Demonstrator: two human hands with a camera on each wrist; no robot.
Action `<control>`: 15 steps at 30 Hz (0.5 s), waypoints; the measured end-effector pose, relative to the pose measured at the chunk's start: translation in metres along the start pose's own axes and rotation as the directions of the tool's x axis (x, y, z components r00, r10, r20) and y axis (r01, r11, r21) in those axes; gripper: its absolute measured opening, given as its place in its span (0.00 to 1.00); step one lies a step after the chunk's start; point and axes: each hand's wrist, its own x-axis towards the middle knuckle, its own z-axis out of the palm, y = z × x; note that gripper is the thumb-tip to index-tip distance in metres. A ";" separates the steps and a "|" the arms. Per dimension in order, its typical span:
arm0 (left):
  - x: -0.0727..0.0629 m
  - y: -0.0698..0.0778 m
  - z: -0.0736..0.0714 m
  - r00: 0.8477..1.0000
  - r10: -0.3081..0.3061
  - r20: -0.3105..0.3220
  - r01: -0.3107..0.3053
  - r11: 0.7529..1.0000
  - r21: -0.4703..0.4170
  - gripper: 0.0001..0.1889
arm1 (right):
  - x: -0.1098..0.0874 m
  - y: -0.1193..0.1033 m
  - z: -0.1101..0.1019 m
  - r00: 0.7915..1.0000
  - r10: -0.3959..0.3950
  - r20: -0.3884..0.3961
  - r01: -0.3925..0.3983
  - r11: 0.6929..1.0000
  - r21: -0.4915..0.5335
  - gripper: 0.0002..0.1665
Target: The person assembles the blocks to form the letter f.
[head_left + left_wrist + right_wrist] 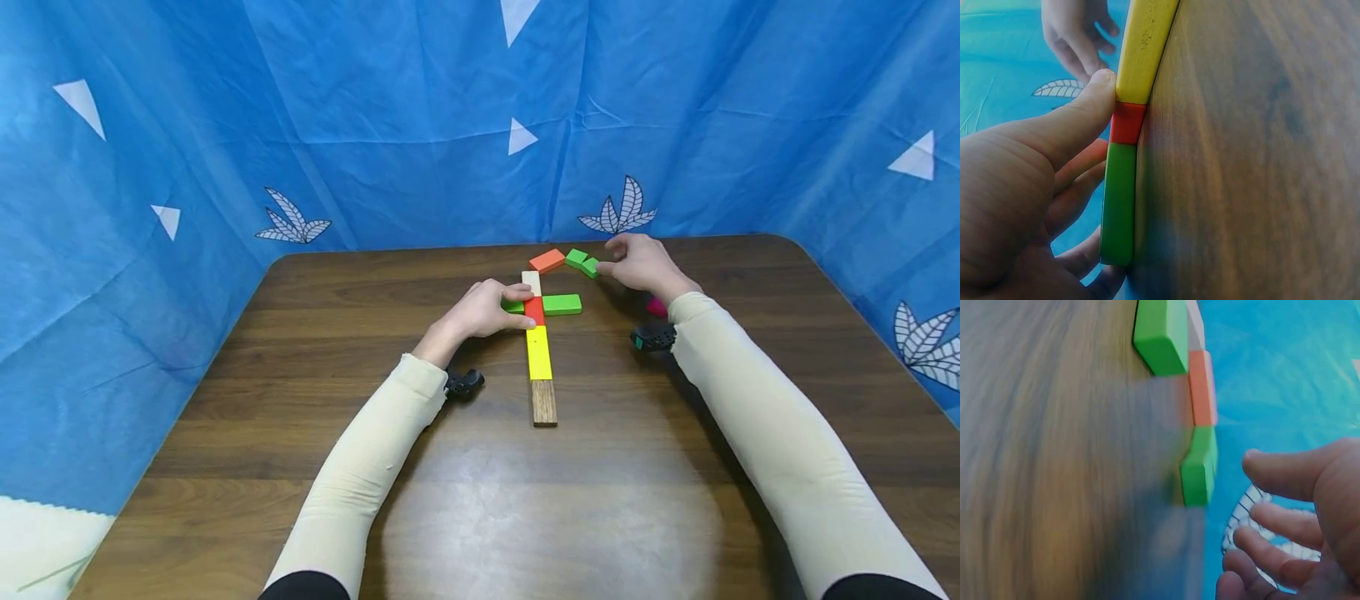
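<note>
A column of wooden blocks lies flat on the table: white (531, 282) at the far end, red (534, 311), yellow (538, 353), then brown (543, 403) nearest me. One green block (562, 305) extends right of the red one; another green block (1120, 203) extends left, partly under my left hand (483, 310). That hand's fairly straight thumb and fingers touch the column around the red block. My right hand (640, 262), loose and holding nothing, hovers beside two small green blocks (583, 263). These adjoin a tilted orange block (547, 261) near the white one.
A pink piece (657, 307) lies partly hidden by the right wrist. The wooden table (262, 467) ends at a blue curtain (420, 167) close behind the blocks. Dark wrist cameras (465, 385) hang under both wrists.
</note>
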 end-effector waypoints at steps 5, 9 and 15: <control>0.000 0.003 -0.002 1.000 -0.009 0.003 0.009 1.000 0.013 0.34 | -0.017 0.013 -0.012 0.998 -0.070 0.007 0.070 0.998 -0.009 0.33; 0.000 0.003 -0.001 1.000 -0.006 0.004 0.006 1.000 0.004 0.34 | -0.030 0.023 -0.014 0.995 -0.104 0.001 0.104 0.994 -0.012 0.33; 0.001 0.001 0.000 1.000 -0.013 -0.006 0.013 1.000 -0.009 0.33 | -0.045 0.033 -0.012 0.995 -0.101 -0.025 0.101 0.995 0.009 0.33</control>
